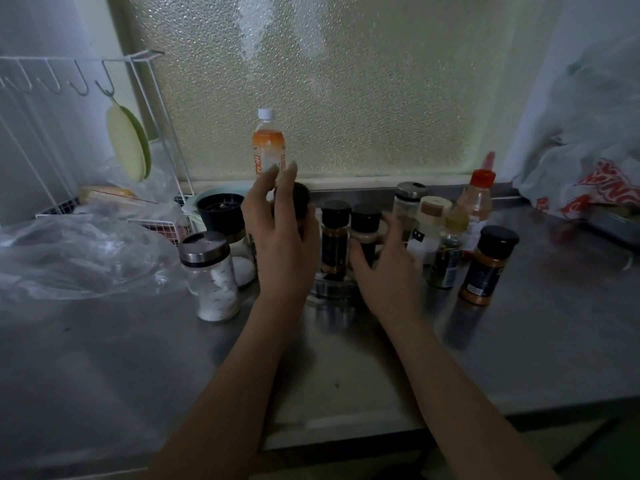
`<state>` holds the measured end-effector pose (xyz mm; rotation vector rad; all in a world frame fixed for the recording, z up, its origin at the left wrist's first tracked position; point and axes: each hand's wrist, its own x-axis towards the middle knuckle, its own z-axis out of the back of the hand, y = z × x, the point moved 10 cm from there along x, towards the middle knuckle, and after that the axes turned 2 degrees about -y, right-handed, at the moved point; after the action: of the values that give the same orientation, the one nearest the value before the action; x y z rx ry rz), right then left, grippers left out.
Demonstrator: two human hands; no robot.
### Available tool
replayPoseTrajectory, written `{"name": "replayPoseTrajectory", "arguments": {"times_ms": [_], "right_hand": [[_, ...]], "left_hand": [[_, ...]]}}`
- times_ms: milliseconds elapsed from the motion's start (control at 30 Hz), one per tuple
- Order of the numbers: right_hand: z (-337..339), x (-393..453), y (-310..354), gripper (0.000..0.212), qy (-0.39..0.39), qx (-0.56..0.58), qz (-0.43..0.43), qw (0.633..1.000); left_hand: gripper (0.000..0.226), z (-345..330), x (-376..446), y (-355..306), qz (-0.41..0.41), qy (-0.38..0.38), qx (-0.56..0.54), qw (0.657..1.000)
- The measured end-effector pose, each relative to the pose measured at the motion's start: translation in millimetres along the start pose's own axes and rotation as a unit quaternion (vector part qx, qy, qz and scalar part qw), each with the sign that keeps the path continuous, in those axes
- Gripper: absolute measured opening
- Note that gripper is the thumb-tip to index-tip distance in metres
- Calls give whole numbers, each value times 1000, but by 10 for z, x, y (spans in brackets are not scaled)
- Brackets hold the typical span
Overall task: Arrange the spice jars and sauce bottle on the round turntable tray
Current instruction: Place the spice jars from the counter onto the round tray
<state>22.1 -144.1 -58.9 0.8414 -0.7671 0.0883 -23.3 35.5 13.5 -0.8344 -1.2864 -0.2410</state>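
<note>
Fingers of the left hand curl round a black-capped spice jar above the clear round turntable tray; the right hand, fingers spread, touches a second dark-lidded jar standing there on the dull steel tabletop

Both your bare forearms reach forward from the bottom edge, converging toward the middle. Your left hand is raised, back toward you, with the wrist bent slightly upward; its fingers point up and curl loosely, the thumb spread to the left, wrapped round something dark that the hand mostly hides. Your right hand sits lower and just to the right of the left, palm down, its fingers curved forward and slightly spread, the thumb angled inward toward your left hand.
</note>
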Motion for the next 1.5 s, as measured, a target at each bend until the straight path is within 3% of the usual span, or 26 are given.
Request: {"name": "replayPoseTrajectory", "arguments": {"times_ms": [67, 200, 400, 467, 633, 733, 867, 1033, 1300, 1400, 1500], "right_hand": [[13, -3, -7, 52, -7, -32, -4, 999], [198, 12, -92, 44, -72, -78, -39, 994], [200, 18, -92, 40, -65, -84, -23, 994], [201, 14, -63, 43, -65, -99, -13, 993], [204, -4, 19, 48, -69, -59, 12, 996], [250, -25, 76, 49, -69, 6, 44, 997], [196, -69, 210, 52, -27, 58, 92, 994], [263, -93, 350, 49, -36, 101, 131, 986], [419, -162, 505, 38, -79, 86, 186, 976], [547, -171, 497, 31, -131, 63, 174, 974], [828, -177, 377, 30, -238, 26, 124, 963]], "left_hand": [[52, -91, -32, 63, 27, 26, -8, 999], [37, -197, -70, 271, 107, 54, -18, 993], [34, -311, -139, 383, 137, 97, -60, 984], [42, -366, -176, 405, 145, 123, -67, 980], [89, -532, -342, 498, 157, 212, -56, 963], [97, -547, -375, 636, 200, 221, -24, 954], [86, -548, -385, 703, 204, 236, 29, 950], [61, -431, -338, 731, 180, 198, 130, 955], [42, -467, -341, 691, 151, 202, 64, 966], [30, -446, -369, 707, 165, 200, 56, 964], [27, -430, -405, 669, 152, 208, 62, 964]]}}
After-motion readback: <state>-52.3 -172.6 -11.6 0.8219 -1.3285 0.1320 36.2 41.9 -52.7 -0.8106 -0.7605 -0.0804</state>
